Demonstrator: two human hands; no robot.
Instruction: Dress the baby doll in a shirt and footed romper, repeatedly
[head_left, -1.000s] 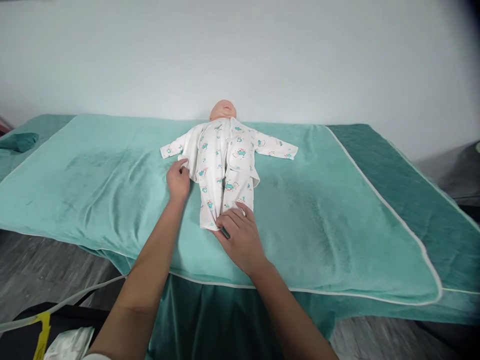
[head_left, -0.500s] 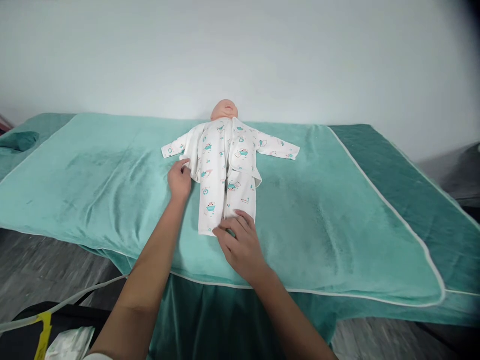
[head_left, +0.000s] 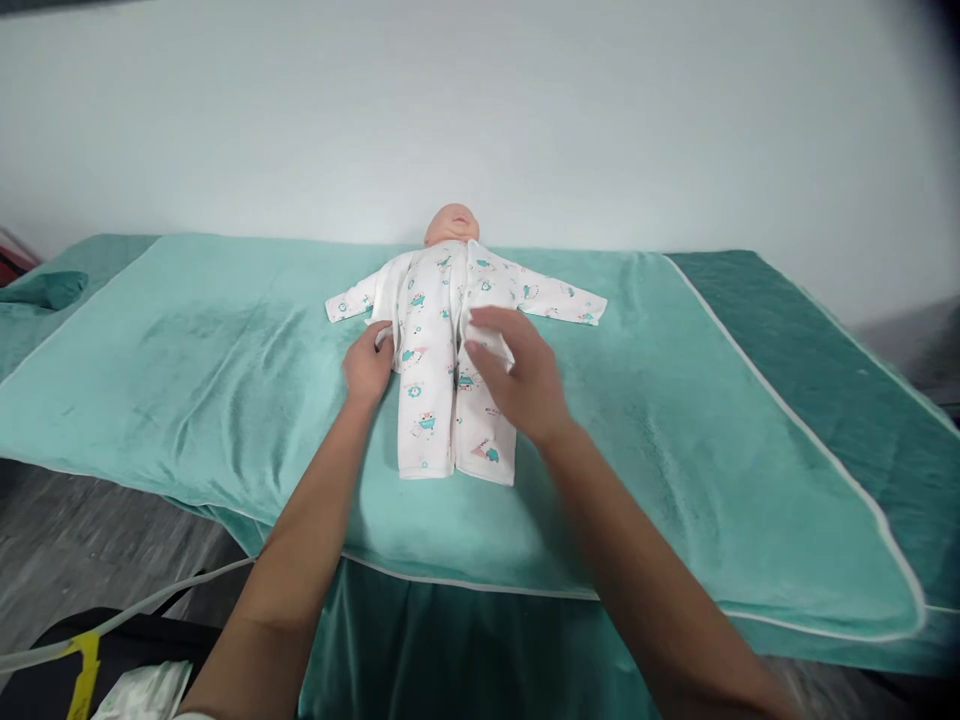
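While pinching the edge of the baby suit [head_left: 427, 400] with closed left hand [head_left: 367, 365] as anchor, clasps its front flap in curled right hand [head_left: 521, 385], taut over the doll [head_left: 452, 224] laid face-up on the towel [head_left: 225, 360].

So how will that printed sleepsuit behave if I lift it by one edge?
Probably floppy: the sleepsuit lies flat, creased, and folds where the left hand pinches its edge. Likely light, being thin cloth. It may drag on the plush teal towel rather than slide.
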